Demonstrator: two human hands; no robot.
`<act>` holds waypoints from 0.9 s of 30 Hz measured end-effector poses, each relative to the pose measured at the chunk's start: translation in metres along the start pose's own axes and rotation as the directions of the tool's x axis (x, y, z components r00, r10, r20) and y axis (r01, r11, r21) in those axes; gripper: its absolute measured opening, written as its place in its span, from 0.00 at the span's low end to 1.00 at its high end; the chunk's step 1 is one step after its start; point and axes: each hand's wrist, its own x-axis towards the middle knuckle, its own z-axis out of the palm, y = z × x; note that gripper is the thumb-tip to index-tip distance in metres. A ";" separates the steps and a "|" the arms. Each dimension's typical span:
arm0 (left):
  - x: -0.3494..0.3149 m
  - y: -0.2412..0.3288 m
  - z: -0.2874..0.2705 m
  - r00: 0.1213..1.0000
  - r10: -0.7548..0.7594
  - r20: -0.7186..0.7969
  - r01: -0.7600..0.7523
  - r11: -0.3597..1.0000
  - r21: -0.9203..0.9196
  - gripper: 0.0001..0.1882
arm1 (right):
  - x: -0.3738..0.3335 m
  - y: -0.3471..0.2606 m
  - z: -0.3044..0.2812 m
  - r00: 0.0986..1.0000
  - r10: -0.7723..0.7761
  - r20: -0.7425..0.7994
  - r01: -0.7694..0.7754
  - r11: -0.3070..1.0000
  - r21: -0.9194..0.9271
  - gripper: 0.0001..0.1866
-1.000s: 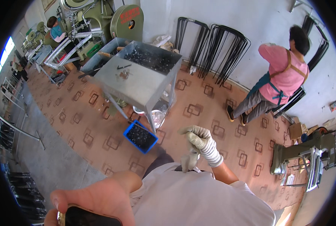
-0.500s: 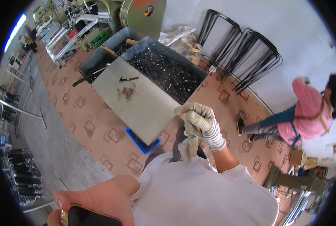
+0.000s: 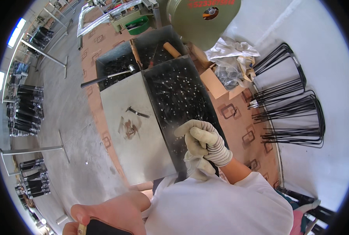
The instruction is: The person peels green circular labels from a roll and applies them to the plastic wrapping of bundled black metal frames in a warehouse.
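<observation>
– While our left hand (image 3: 113,207) is closed around the phone (image 3: 106,228) at the near left, what could go wrong?

– It grips bare-skinned by the phone's edges, so a slack thumb might let it slip.

– And our right hand (image 3: 200,137), well apart from it?

– Gloved, its fingers curled on a loose glove (image 3: 198,167) by the near end of the metal bin (image 3: 167,65). If we dip it, the cloth could snag the black parts (image 3: 178,92) inside.

– Anything on the surface (image 3: 139,156), left of the bin?

– We could brush off the small black piece (image 3: 138,112). Far left, the hammer (image 3: 98,80) has its handle jutting past the edge; a bump might tip it.
</observation>
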 end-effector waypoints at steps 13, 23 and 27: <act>-0.021 -0.029 0.038 0.898 -0.264 0.352 0.329 0.934 -0.140 0.28 | 0.007 -0.013 -0.045 0.991 0.128 -0.039 -0.117 0.968 0.224 0.19; -0.052 0.038 0.060 0.948 -0.221 0.230 0.296 0.877 -0.378 0.32 | -0.104 0.024 -0.021 0.999 -0.031 -0.042 0.034 0.997 0.071 0.18; -0.049 0.044 0.059 0.995 0.078 0.063 -0.093 0.955 0.282 0.62 | -0.160 0.006 -0.014 0.979 -0.067 -0.192 0.080 0.995 0.061 0.20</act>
